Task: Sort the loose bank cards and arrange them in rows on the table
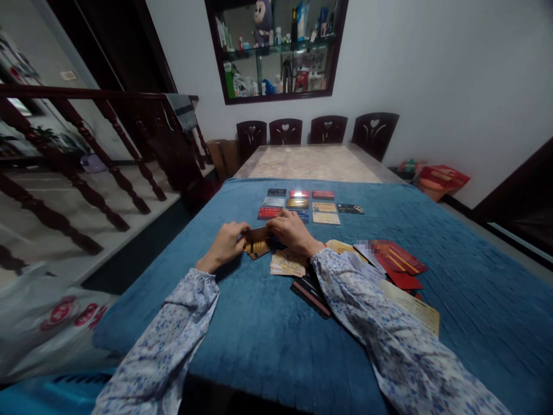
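My left hand point(227, 243) and my right hand point(291, 230) meet over a blue cloth point(259, 334) and together hold a small stack of brown and gold cards point(257, 241). Just beyond my hands, several cards point(311, 206) lie face up in neat rows on the cloth. Under and to the right of my right forearm lies a loose pile of cards point(389, 262): red, yellow and dark ones. A yellow card point(287, 262) lies just below my right wrist. Both arms wear a blue-flowered white sleeve.
The blue cloth covers the near end of a long table point(313, 162); several dark wooden chairs point(328, 128) stand at its far end. A stair railing point(108, 150) runs on the left. A white plastic bag point(43, 323) sits at lower left. A wall cabinet point(276, 46) holds bottles.
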Available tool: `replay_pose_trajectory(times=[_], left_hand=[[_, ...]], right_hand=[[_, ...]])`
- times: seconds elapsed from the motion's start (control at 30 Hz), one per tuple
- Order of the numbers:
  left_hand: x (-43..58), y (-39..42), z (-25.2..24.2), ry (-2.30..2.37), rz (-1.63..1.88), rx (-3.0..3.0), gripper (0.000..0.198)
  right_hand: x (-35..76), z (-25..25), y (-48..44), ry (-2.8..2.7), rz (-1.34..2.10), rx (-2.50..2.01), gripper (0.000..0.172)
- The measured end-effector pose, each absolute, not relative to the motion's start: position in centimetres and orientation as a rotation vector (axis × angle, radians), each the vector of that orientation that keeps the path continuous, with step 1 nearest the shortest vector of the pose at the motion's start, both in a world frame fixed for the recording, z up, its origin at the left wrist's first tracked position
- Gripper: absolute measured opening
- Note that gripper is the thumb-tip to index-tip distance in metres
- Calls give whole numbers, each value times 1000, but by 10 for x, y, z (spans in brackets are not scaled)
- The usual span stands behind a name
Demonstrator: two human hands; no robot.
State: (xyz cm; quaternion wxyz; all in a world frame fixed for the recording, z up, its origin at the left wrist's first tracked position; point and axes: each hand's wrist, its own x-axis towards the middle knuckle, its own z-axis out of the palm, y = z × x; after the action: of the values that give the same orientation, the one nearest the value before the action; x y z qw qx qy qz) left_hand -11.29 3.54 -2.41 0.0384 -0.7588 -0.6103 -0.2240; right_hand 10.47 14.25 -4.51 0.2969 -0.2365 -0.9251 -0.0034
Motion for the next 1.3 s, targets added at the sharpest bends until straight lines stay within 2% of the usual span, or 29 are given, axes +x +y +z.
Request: replay_pose_trajectory(times=[0.13, 0.4, 0.57, 1.03, 1.3], left_hand=[[-115, 37, -25, -1911, -720, -2286, 19], [-115, 39, -31, -1968, -857, -2193, 16], [-114, 42, -35, -2021, -956, -2186, 15], [-115, 46, -38, -1867, -953, -2227, 14], [-105, 37, -28, -1798, -1014, -2226, 15]], right_hand=[[108, -46, 142, -2458, 127, -739, 25], [107, -52, 147, -2427, 230, -721, 8], [106, -53, 148, -2357, 294, -677, 6], [98, -44, 143, -2247, 301, -519, 17], [98, -35, 132, -2345, 100, -590, 18]])
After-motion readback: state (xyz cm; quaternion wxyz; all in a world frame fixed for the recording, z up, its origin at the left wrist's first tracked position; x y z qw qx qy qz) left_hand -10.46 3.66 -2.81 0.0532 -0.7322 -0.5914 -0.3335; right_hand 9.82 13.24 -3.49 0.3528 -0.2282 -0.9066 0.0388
